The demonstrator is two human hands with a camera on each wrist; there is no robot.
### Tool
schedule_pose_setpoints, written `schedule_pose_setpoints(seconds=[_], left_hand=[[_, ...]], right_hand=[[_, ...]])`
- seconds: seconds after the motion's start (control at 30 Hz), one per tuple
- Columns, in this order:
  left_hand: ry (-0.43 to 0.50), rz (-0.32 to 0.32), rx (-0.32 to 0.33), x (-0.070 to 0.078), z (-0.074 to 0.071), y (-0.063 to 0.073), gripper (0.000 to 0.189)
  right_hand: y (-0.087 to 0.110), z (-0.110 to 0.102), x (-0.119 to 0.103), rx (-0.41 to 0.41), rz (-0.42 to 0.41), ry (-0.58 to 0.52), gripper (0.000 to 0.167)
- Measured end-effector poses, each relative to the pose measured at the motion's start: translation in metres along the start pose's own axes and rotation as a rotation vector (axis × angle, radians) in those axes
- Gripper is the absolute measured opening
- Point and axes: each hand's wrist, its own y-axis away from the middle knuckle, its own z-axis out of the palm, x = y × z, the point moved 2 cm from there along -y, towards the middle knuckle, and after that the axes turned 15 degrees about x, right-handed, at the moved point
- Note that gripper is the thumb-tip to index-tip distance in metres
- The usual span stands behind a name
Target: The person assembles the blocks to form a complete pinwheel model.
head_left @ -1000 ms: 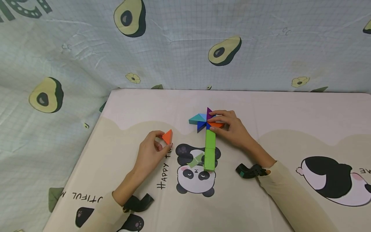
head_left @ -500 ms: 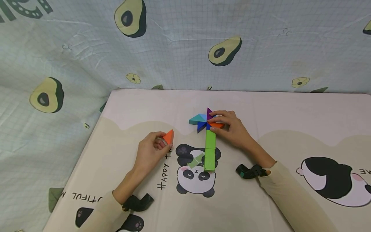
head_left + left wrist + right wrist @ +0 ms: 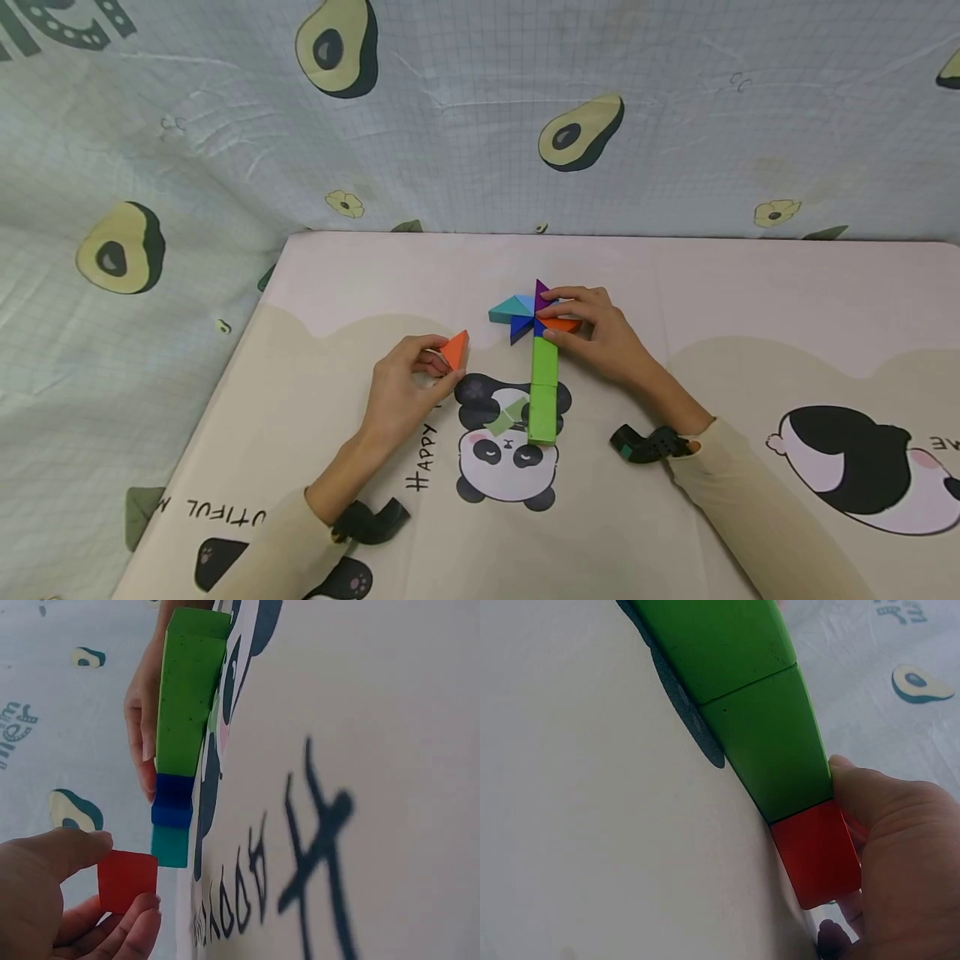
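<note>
An orange triangular block (image 3: 455,350) is pinched between the thumb and fingers of my left hand (image 3: 401,383), left of a pinwheel shape made of blocks. In that shape lie a purple block (image 3: 539,295), a teal block (image 3: 504,311), dark blue blocks (image 3: 520,327) and a second orange triangular block (image 3: 566,323). Two green blocks (image 3: 543,360) run end to end below it like a stem. My right hand (image 3: 603,333) holds the pinwheel's right side, thumb and fingers about the second orange block, which looks red in the right wrist view (image 3: 817,855). Its fingers partly hide the pinwheel's centre.
The blocks lie on a pale tablecloth (image 3: 615,517) printed with a panda (image 3: 506,479) and lettering. A curtain with avocado prints (image 3: 465,150) hangs behind the table's far edge. Each wrist wears a black curved mount (image 3: 648,443).
My left hand has moved a little to the right with the orange triangular block, closer to the pinwheel. The right hand and the laid blocks have stayed in place.
</note>
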Motion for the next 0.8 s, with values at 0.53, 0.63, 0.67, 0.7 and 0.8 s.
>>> schedule_pose_setpoints(seconds=[0.53, 0.63, 0.67, 0.7, 0.8], left_hand=[[0.086, 0.072, -0.135, 0.025, 0.038, -0.004, 0.044], [0.082, 0.056, -0.154, 0.025, 0.043, -0.006, 0.042], [0.083, 0.048, -0.16, 0.025, 0.044, -0.007, 0.042], [0.085, 0.041, -0.166, 0.025, 0.045, -0.007, 0.041], [0.078, 0.022, -0.182, 0.023, 0.05, -0.008, 0.041]], right_hand=[[0.0, 0.001, 0.0, 0.006, -0.007, 0.006, 0.028], [0.0, 0.001, 0.0, 0.007, -0.009, 0.001, 0.028], [0.0, 0.001, 0.0, 0.007, -0.012, 0.0, 0.028], [0.0, 0.001, 0.0, 0.008, -0.013, -0.002, 0.027], [0.0, 0.001, 0.0, 0.009, -0.017, -0.001, 0.028]])
